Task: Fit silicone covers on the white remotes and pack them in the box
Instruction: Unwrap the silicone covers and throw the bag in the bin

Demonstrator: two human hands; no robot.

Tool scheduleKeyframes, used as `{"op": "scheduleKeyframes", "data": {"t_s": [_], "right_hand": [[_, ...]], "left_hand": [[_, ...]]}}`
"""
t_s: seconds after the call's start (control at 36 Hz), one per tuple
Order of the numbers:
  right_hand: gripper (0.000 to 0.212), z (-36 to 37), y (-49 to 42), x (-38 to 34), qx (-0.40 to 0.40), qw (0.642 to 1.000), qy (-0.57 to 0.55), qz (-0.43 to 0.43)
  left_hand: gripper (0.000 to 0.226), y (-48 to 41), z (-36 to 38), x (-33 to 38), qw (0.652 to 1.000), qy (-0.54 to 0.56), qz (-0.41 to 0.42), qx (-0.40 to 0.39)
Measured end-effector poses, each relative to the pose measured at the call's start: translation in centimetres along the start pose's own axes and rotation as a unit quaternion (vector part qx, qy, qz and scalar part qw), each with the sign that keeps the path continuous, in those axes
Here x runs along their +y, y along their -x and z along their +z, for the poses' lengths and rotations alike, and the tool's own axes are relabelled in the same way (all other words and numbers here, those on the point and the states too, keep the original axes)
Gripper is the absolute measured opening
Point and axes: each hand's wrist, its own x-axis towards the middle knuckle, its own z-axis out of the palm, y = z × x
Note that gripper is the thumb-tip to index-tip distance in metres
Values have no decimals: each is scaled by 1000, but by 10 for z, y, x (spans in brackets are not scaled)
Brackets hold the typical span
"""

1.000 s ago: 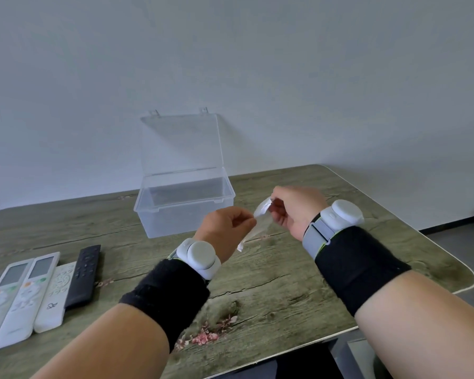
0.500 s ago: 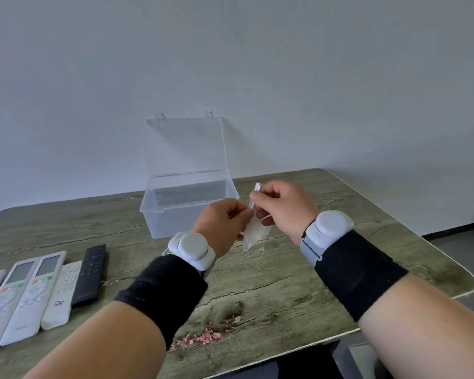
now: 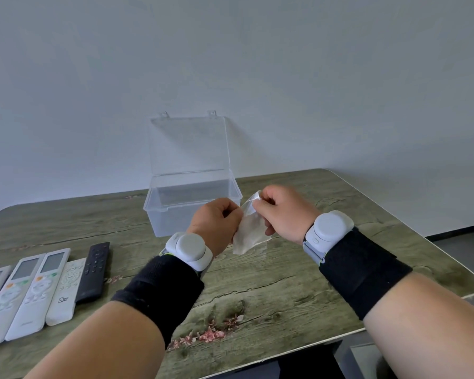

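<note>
Head view: the left hand (image 3: 216,222) and right hand (image 3: 282,214) are both pinching a clear silicone cover (image 3: 248,233) above the table (image 3: 298,283). The open box (image 3: 192,206) is sitting at eleven o'clock from it, the white remotes (image 3: 25,291) lying at eight o'clock.

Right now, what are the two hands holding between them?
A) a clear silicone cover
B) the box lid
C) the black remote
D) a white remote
A: the left hand and right hand both pinch a clear silicone cover above the table, while every remote lies untouched at the left.
</note>
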Motion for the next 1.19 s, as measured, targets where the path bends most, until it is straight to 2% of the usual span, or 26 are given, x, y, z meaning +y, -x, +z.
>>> {"op": "scheduleKeyframes", "data": {"t_s": [0.17,0.31,0.44,0.53,0.61,0.67,0.72,0.83,0.92,0.97,1.03,1.11,1.19], "right_hand": [[30,3,2,-7,-7,997,71,-2],[31,4,4,-10,-4,990,136,-41],[28,10,4,-4,24,987,156,-30],[28,12,0,-6,43,991,121,24],[37,15,0,-12,32,996,5,86],[31,18,-1,-12,19,992,-64,105],[22,19,-2,-13,21,991,-79,105],[18,15,-2,-12,-3,997,-28,78],[30,7,0,-10,-28,994,100,43],[39,6,1,-11,-43,983,173,32],[39,7,0,-11,-19,977,213,22],[38,9,1,-10,17,981,187,36],[32,13,4,-13,-23,987,138,81]], "left_hand": [[19,-4,2,0,998,-43,-5,41],[19,-6,1,0,996,-62,-9,66],[16,-10,-7,4,995,-83,7,56],[17,-9,-7,5,997,-60,10,47],[17,-6,-4,4,1000,-15,16,17],[17,-4,-3,5,1000,-14,18,3],[16,-3,-2,6,1000,-20,16,4],[12,-5,-12,5,997,-62,2,44],[12,-9,-24,2,992,-89,-2,85],[14,-11,-27,1,988,-127,10,86],[15,-11,-25,2,987,-138,19,82],[13,-9,-21,7,994,-83,11,71],[11,-6,-18,12,997,-48,6,59]]}}
